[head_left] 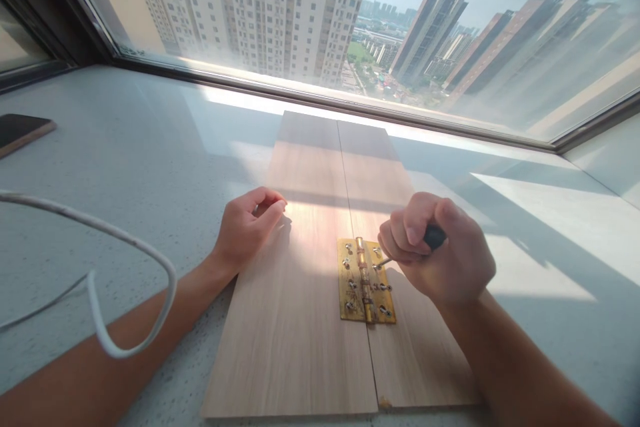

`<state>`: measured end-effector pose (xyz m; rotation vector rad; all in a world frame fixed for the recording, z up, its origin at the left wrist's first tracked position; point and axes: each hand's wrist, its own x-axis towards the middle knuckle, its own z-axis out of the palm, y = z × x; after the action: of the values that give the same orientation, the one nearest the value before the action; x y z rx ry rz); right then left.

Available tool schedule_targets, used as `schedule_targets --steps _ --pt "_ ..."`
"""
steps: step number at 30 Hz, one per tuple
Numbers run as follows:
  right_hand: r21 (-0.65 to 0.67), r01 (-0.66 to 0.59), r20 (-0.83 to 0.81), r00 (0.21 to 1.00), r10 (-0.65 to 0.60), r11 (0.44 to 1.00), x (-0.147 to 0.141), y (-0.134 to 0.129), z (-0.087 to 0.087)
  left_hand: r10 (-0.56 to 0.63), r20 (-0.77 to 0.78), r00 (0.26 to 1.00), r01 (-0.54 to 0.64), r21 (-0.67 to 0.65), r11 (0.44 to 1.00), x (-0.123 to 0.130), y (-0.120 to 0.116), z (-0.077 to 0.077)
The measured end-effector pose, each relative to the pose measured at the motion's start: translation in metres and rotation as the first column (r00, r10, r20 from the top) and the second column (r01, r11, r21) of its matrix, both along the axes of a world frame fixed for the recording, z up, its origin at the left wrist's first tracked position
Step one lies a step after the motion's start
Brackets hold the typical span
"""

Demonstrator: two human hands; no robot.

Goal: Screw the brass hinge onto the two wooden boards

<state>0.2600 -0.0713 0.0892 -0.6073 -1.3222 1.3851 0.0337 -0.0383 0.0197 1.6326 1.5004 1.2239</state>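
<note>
My right hand point(440, 247) is wrapped round a screwdriver point(434, 236), whose dark handle end shows between thumb and fingers. Its thin shaft slants down to a screw on the right leaf of a brass hinge point(367, 280). Several silver screws stand in both leaves; one on the right point(383, 287) sticks out sideways. The hinge lies across the seam between the left wooden board point(290, 320) and the right wooden board point(415, 347). At the left board's edge rests my left hand point(253, 220), thumb and fingertips pressed together; whatever they may hold is hidden.
Beneath the boards is a pale speckled sill point(165, 147). A white cable point(165, 267) loops over my left forearm. At the far left lies a dark flat phone-like object point(25, 130). A dark-framed window point(320, 27) rises behind the boards, with tall buildings outside.
</note>
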Motion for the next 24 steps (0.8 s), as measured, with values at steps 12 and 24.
schedule_targets --steps 12,24 --pt "0.083 -0.094 0.041 0.995 0.091 0.992 0.008 0.001 -0.005 0.005 -0.003 1.000 -0.005 -0.006 1.000 -0.001 -0.001 0.000" --pt "0.095 -0.192 0.213 0.962 0.168 0.977 0.011 -0.007 -0.009 0.006 -0.024 1.000 -0.006 -0.011 1.000 -0.001 -0.001 0.001"
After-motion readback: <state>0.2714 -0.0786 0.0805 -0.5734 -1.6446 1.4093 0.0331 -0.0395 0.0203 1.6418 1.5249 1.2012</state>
